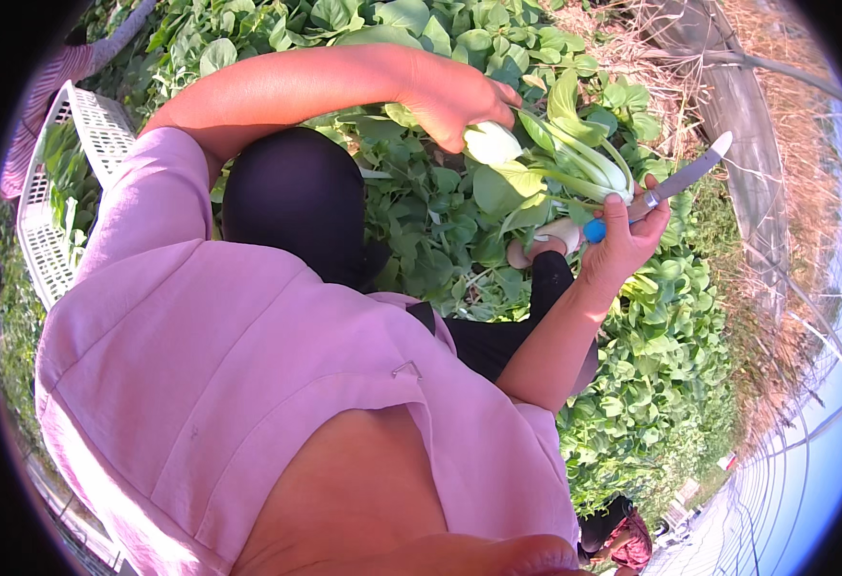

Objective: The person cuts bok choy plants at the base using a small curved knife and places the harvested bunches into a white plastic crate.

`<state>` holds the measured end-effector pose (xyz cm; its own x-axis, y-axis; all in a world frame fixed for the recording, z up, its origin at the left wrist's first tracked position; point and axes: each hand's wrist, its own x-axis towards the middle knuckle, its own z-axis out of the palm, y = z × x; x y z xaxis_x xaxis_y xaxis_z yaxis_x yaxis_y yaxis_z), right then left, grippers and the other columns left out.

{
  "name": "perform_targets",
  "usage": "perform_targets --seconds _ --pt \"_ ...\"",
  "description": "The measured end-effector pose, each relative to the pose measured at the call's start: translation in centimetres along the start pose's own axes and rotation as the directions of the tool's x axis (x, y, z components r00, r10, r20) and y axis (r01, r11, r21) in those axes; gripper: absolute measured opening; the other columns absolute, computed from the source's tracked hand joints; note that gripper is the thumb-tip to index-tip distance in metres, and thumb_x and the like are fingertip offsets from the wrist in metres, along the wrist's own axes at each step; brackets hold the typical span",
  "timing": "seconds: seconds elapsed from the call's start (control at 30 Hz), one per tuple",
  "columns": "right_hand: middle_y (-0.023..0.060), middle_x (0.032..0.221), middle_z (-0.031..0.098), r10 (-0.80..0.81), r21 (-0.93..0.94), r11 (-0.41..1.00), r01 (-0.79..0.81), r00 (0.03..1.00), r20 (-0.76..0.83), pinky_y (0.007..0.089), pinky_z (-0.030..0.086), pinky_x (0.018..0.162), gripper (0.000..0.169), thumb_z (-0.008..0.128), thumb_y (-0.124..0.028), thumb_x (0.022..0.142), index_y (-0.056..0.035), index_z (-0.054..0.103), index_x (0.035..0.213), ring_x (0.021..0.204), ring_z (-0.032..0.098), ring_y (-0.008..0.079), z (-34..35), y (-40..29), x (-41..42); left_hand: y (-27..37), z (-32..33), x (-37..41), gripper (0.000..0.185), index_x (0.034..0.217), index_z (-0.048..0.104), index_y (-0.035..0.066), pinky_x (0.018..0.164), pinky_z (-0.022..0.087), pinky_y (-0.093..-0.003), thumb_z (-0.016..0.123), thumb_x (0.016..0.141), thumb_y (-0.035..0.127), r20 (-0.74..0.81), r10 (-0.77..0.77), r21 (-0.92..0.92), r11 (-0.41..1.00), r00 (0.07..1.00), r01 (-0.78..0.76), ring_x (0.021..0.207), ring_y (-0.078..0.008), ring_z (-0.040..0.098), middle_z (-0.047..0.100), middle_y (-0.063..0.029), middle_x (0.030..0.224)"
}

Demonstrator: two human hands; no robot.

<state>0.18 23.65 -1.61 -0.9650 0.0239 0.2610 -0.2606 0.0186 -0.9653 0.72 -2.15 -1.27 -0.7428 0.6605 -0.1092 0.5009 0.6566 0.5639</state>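
My left hand (pixel 457 97) reaches across the top and grips a head of bok choy (pixel 493 142) near its pale, thick base. My right hand (pixel 626 234) is closed around the handle of a knife (pixel 690 174), whose blade points up and right, away from me. The handle has a blue end. A second bok choy (pixel 601 169) lies against the thumb of my right hand, its white base towards the knife and its leaves towards my left hand. Whether the right fingers also pinch it is hard to tell. Leafy green plants (pixel 421 209) grow beneath both hands.
A white perforated plastic crate (pixel 100 129) holding greens stands at my left. Beyond it shows another person's striped sleeve (pixel 54 79). My black-clad knee (pixel 295 201) and a shoe (pixel 561 232) are among the plants. Plastic sheeting (pixel 741 108) and dry grass border the right side.
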Motion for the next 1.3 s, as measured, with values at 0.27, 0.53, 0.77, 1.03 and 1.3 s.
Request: perform_targets --seconds 0.27,0.53,0.77,1.03,1.3 --pt "0.0125 0.104 0.052 -0.032 -0.310 0.948 0.073 0.990 0.134 0.0292 0.039 0.084 0.055 0.064 0.003 0.066 -0.0006 0.041 0.116 0.091 0.052 0.0171 -1.3 -1.1 -0.3 -2.7 -0.6 -0.3 0.058 0.120 0.044 0.003 0.084 0.040 -0.0248 0.057 0.064 0.003 0.009 -0.048 -0.738 0.674 0.999 0.039 0.094 -0.0094 0.050 0.057 -0.0046 0.103" --pt "0.0124 0.099 0.053 0.016 -0.050 0.999 -0.006 0.977 0.214 0.0247 0.044 0.071 0.056 0.064 0.000 0.064 0.0014 0.041 0.115 0.083 0.054 0.0170 1.0 -1.6 -0.4 -2.1 0.3 0.9 0.043 0.105 0.050 -0.001 0.078 0.040 -0.0258 0.063 0.065 0.009 -0.031 0.034 -0.854 0.518 0.999 -0.044 0.086 -0.0121 0.051 0.058 -0.0065 0.095" --pt "0.0125 0.096 0.051 0.194 0.136 0.967 -0.213 0.971 0.141 0.0232 0.042 0.057 0.051 0.058 0.000 0.067 0.0022 0.041 0.115 0.070 0.051 0.0145 -2.1 -0.1 0.7 -3.5 -0.7 -0.9 0.052 0.115 0.046 0.001 0.065 0.047 -0.0269 0.060 0.065 0.000 -0.053 -0.213 -0.986 0.164 0.976 -0.018 0.084 -0.0125 0.055 0.057 -0.0078 0.097" --pt "0.0109 0.093 0.052 0.136 0.136 0.974 -0.179 0.952 0.275 0.0239 0.043 0.057 0.056 0.063 -0.008 0.065 0.0034 0.039 0.115 0.071 0.052 0.0156 -0.2 -0.5 0.4 -4.3 0.0 0.3 0.043 0.107 0.054 -0.001 0.077 0.044 -0.0269 0.063 0.065 0.000 0.067 -0.045 -0.961 0.266 0.997 0.077 0.090 -0.0147 0.053 0.058 -0.0079 0.099" --pt "0.0121 0.091 0.053 0.140 0.181 0.965 -0.191 0.955 0.263 0.0238 0.043 0.054 0.055 0.064 -0.009 0.065 0.0029 0.041 0.114 0.068 0.052 0.0165 -0.5 0.4 1.0 -5.1 1.4 0.6 0.036 0.100 0.057 -0.002 0.063 0.047 -0.0258 0.062 0.064 -0.002 0.093 -0.067 -0.994 0.046 0.993 0.096 0.074 -0.0131 0.058 0.061 -0.0072 0.084"
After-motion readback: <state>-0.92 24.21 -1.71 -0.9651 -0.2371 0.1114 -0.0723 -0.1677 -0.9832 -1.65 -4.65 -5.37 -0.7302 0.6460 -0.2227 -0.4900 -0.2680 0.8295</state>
